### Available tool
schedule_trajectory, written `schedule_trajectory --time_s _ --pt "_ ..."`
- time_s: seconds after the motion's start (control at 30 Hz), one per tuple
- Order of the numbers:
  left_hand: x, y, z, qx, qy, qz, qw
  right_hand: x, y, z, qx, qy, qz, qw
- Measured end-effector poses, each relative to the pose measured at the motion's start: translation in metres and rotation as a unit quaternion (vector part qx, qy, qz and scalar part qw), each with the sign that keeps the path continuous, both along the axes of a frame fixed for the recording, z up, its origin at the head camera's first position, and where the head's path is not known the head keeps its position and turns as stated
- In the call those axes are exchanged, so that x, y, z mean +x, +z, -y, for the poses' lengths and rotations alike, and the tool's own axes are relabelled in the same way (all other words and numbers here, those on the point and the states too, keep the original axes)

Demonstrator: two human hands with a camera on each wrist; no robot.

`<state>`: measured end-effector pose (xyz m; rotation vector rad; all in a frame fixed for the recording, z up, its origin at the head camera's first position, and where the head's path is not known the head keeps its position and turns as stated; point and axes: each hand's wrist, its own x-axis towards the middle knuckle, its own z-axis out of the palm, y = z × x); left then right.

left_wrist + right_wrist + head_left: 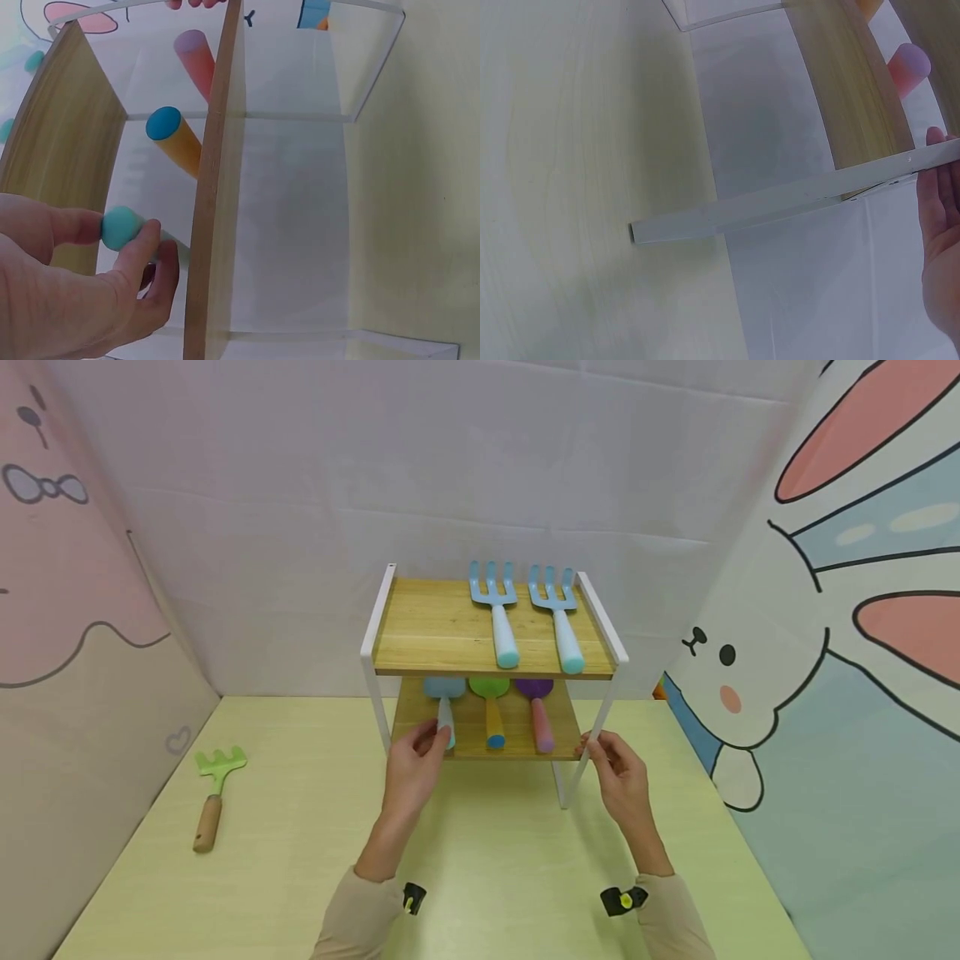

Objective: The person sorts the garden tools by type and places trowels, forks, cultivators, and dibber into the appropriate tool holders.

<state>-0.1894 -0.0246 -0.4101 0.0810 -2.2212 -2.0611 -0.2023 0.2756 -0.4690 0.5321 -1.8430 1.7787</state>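
My left hand [415, 766] pinches the pale blue handle of a light blue trowel [446, 710] at the left of the lower shelf. In the left wrist view, thumb and fingers sit around the handle's turquoise end [121, 228]. My right hand [621, 774] grips the white front right leg [600, 714] of the two-tier rack [427, 627], fingertips passing to its inner side. Beside the blue trowel lie a green trowel with a yellow handle [494, 718] and a purple trowel with a pink handle [542, 722]. The upper board partly covers their blades.
Two light blue hand forks, one left [504, 631] and one right [564, 635], lie on the upper tier. A green rake with a wooden handle [209, 818] lies at the left of the pale table [300, 877]. Cloth with cartoon prints [862, 777] stands around the table.
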Motion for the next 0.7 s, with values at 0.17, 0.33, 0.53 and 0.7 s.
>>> schedule_trajectory --time_s 0.17,0.33,0.53,0.7 --pt "-0.0033 -0.0025 -0.0006 -0.005 0.003 -0.015 0.9999 -0.0008 -0.0005 -0.0003 -0.002 0.004 0.001 1.000" --pt "-0.0037 -0.0026 -0.0011 -0.012 0.011 -0.024 0.9996 -0.0009 -0.0006 -0.0004 -0.001 0.002 0.006 1.000" --pt "-0.0036 -0.0039 -0.0011 -0.026 0.022 -0.030 0.9990 -0.0017 -0.0009 -0.0004 -0.002 0.002 0.003 1.000" --pt "-0.0034 -0.0047 -0.0019 -0.034 0.034 -0.035 0.9982 -0.0020 -0.0013 -0.0007 -0.003 0.004 -0.002 1.000"
